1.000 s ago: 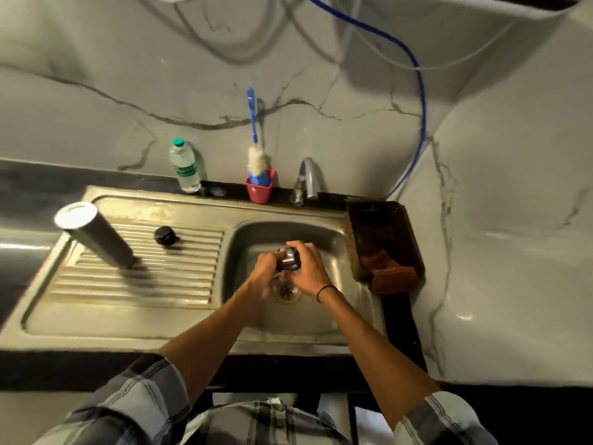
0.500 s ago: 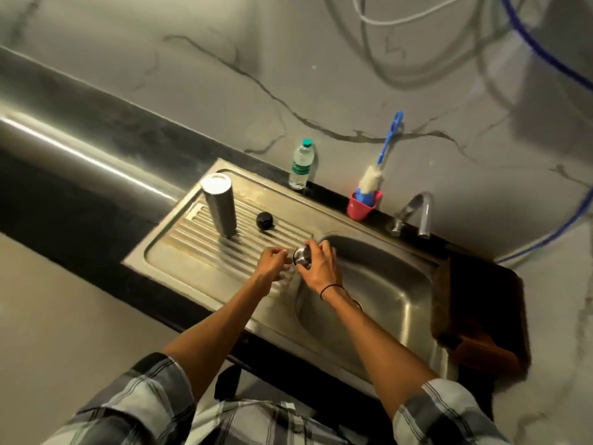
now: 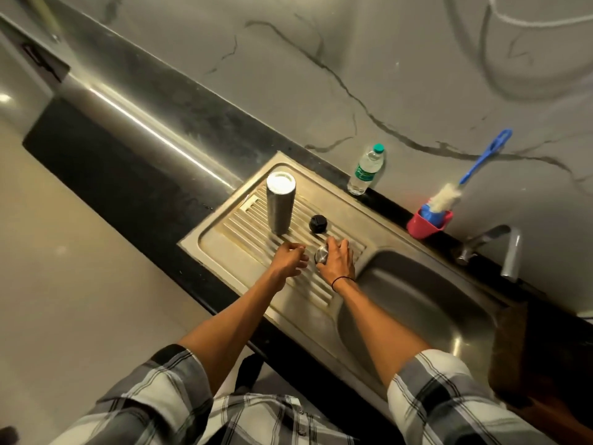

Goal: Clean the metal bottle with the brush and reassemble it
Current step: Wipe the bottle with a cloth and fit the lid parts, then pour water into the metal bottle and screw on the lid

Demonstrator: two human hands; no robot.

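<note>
My right hand (image 3: 337, 261) has carried the steel cap (image 3: 322, 254) from basin to drainboard (image 3: 231, 239), fingers still grasping it; left hand (image 3: 288, 260) released, bottle (image 3: 279, 203) at eleven o'clock awaiting reassembly.

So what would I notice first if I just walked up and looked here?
Probably the two hands on the ribbed drainboard: the right hand grips a small shiny metal cap, and the left hand hovers beside it with nothing in it. Just behind them the metal bottle stands upright, a little black stopper next to it. By the wall, a blue brush pokes out of a red cup.
</note>
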